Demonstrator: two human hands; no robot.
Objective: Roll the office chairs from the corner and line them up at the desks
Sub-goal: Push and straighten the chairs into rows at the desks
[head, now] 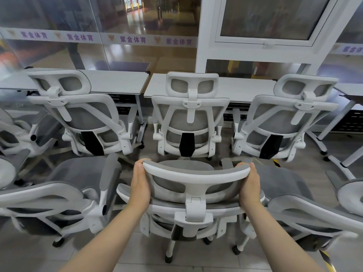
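Gripping chair headrest (196, 174) ends, left hand (139, 186), right hand (249, 185) (fingers curled over rim).

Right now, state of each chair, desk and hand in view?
held chair: gripped by its headrest, behind the desk row
left hand: grips the headrest's left end
right hand: grips the right end
three chairs: parked at the desks, backs to camera
desks: tops bare
window: tilted open
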